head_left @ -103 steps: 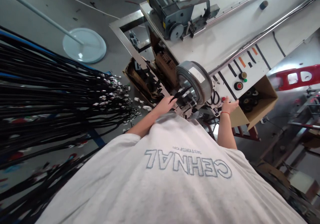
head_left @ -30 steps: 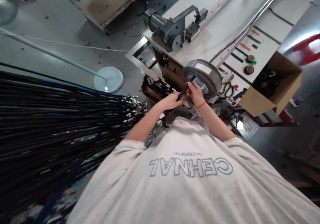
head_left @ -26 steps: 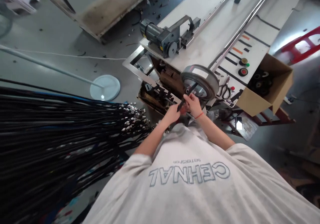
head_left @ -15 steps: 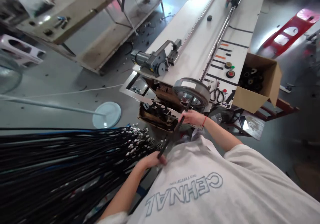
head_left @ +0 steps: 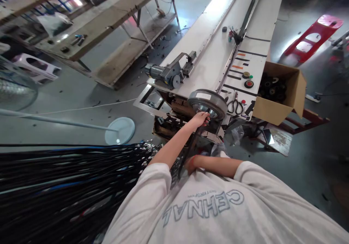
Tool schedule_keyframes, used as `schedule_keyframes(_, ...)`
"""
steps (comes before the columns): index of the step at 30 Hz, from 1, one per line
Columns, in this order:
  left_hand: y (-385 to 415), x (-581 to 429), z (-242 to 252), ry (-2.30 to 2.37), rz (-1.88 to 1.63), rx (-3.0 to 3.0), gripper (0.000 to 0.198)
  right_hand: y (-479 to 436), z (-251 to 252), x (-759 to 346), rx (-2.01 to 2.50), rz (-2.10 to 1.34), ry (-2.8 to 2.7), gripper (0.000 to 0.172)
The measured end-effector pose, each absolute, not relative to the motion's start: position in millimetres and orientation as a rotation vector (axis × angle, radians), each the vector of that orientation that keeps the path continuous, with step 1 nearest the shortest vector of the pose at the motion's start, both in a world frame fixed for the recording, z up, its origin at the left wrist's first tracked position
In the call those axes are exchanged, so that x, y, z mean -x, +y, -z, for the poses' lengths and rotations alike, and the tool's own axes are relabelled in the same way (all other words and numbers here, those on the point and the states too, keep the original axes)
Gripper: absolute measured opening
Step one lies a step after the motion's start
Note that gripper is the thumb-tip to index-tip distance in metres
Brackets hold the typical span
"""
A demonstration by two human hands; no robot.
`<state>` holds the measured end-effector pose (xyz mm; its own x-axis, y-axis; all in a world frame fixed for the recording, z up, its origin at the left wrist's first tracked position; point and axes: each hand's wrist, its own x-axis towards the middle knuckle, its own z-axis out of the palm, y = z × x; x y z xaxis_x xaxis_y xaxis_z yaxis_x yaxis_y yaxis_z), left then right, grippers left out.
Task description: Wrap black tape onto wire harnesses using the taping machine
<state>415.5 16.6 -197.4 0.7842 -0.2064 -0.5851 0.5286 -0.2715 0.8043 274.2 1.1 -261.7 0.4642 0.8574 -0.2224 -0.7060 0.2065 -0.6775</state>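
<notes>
White worktop (head_left: 209, 62) ahead; your left hand (head_left: 201, 119) clamped on thin black cable bundle (head_left: 194, 136) at round grey ring (head_left: 216, 103); bundle slants down-left beside blurred right hand (head_left: 190, 164), grip unclear.

A white surface (head_left: 201, 64) runs from mid-frame to the top edge, right of centre; a motor (head_left: 163, 73) sits at its left, scissors (head_left: 236, 100), a tape roll (head_left: 248, 84) and black strips (head_left: 234, 77) at its right.

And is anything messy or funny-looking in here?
Yes, a bit: small dark scraps lie scattered on the floor near the long wooden bench. They look odd because they seem dropped rather than put away. I see no spill.
</notes>
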Motion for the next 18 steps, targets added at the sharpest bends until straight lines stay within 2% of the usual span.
schedule_keyframes(2, 30, -381, 197, 0.156, 0.524, -1.931, 0.021, -29, 264, -306, 0.841, -1.093, -0.187, 0.036)
schedule_keyframes(5, 58, -317, 198, 0.120, 0.292, -2.037, 0.030, -76, 253, -359, 0.867, -1.000, -0.136, 0.021)
schedule_keyframes(7, 77, -280, 200, 0.164, 0.478, -1.893, 0.051, -95, 236, -386, 0.808, -0.810, -0.014, 0.019)
schedule_keyframes(10, 110, -242, 208, 0.203, 1.012, -1.493, 0.073, -96, 211, -397, 0.605, -0.613, 0.218, 0.036)
schedule_keyframes(12, 134, -227, 216, 0.247, 1.283, -1.319, 0.079, -83, 203, -380, 0.531, -0.754, 0.274, 0.048)
schedule_keyframes(14, 154, -223, 224, 0.369, 1.390, -1.251, 0.083, -64, 204, -349, 0.542, -1.024, 0.230, 0.053)
schedule_keyframes(18, 144, -256, 230, 0.535, 1.118, -1.162, 0.073, -27, 209, -288, 0.863, -1.371, -0.143, 0.054)
